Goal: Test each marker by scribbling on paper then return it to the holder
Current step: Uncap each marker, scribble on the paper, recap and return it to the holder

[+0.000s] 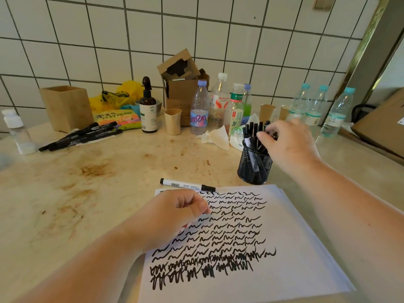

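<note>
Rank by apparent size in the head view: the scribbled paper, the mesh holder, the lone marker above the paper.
1. scribbled paper, largest, though nearest the camera.
2. mesh holder.
3. lone marker, smallest.

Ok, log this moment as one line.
right hand pinching marker in mesh holder | left hand resting on scribbled paper | capped marker above sheet

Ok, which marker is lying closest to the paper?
The capped white-barrelled marker lying by itself along the paper's top edge. The other loose markers lie in a black bunch far left by the wooden box; the rest stand in the mesh holder.
</note>
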